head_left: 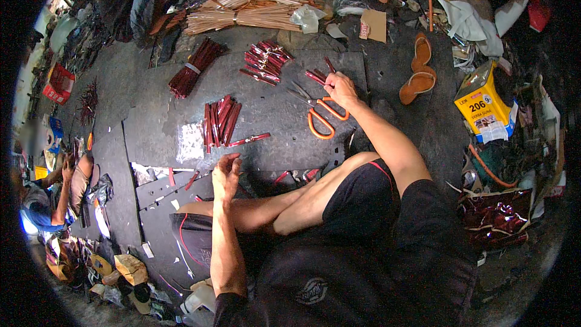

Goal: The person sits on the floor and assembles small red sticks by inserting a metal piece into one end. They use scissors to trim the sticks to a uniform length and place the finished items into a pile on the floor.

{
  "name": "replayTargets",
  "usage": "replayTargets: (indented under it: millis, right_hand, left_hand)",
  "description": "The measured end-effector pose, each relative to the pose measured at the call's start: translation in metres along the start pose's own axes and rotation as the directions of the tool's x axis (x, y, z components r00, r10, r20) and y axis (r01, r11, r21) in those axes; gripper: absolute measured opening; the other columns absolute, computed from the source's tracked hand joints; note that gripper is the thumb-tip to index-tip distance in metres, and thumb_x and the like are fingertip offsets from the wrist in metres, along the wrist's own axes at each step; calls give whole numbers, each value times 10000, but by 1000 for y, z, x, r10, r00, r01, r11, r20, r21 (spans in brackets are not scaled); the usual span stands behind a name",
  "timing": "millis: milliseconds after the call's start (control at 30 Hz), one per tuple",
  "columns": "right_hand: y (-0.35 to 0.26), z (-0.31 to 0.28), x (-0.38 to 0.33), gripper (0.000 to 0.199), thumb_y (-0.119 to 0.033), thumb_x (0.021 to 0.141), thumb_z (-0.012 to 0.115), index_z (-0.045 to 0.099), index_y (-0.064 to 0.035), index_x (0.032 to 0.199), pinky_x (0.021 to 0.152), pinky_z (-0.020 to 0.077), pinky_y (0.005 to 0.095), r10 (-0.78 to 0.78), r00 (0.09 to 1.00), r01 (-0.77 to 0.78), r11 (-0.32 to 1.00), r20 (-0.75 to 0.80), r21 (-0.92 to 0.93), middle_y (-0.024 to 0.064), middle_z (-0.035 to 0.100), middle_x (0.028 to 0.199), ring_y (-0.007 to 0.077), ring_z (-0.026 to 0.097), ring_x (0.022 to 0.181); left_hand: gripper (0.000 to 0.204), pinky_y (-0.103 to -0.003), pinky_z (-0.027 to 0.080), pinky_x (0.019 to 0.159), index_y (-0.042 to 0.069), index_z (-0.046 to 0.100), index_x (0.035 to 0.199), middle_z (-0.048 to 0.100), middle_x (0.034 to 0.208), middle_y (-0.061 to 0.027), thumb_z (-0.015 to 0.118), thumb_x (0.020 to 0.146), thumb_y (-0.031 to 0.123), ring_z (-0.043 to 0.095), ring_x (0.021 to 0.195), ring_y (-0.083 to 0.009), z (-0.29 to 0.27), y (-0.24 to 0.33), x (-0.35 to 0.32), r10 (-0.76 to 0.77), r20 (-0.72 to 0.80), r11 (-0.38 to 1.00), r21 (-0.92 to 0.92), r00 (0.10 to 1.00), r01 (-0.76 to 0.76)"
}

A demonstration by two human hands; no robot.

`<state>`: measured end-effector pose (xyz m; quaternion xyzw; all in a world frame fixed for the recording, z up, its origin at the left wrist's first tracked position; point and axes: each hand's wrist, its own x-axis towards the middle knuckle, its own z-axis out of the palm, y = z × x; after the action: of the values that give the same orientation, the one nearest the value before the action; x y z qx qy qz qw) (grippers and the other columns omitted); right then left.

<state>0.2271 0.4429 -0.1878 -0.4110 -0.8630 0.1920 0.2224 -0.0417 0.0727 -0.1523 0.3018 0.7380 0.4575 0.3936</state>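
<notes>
My right hand point(342, 90) is closed at the far right of the board, with a few short dark red strips point(315, 77) sticking out at its fingers. Just below it lie scissors point(319, 122) with orange handles, blades pointing up and left. My left hand point(226, 173) hovers near the board's front edge, fingers loosely bent and apart, nothing visible in them. A single glossy red strip point(249, 139) lies just beyond its fingertips. Behind that rests a loose pile of red strips point(222, 122). Farther back are another pile with pale bands point(266, 61) and a tied dark red bundle point(196, 68).
Bundled thin wooden sticks point(245, 9) lie at the back. Brown sandals point(419, 79) and a yellow box point(486, 100) stand at the right. My crossed legs point(284, 206) border the dark board point(151, 124). Another person point(57, 197) sits at the left; a second is at the back left.
</notes>
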Motion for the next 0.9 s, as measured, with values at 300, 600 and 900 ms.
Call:
replayTargets:
  millis: [300, 600, 900]
  right_hand:
    - [-1, -8, -18, 110, -152, 834, 676, 691, -59, 890, 792, 478, 440, -77, 994, 72, 995, -71, -74, 147, 596, 874, 341, 595, 890]
    - [-20, 5, -24, 422, -224, 912, 559, 575, 15, 1259, 817, 451, 491, 10, 974, 101, 878, 228, -469, 166, 692, 982, 311, 669, 925]
    - [-21, 37, -22, 628, -163, 984, 341, 100, 218, 1420, 701, 544, 419, 161, 896, 48, 890, 413, -453, 198, 703, 1056, 282, 712, 888]
  left_hand:
    - [187, -315, 519, 787, 12, 664, 1070, 716, 903, -126, 611, 936, 131, 672, 838, -183, 15, 25, -14, 261, -70, 929, 290, 963, -231]
    - [208, -367, 450, 982, 33, 666, 1101, 687, 1067, -136, 618, 911, 103, 628, 1060, -255, -27, 84, -123, 462, -385, 803, 564, 799, -193]
    - [788, -501, 284, 1133, 154, 303, 1513, 249, 1541, -234, 706, 851, 296, 289, 1399, -422, -8, 70, -217, 505, -510, 521, 823, 696, 225]
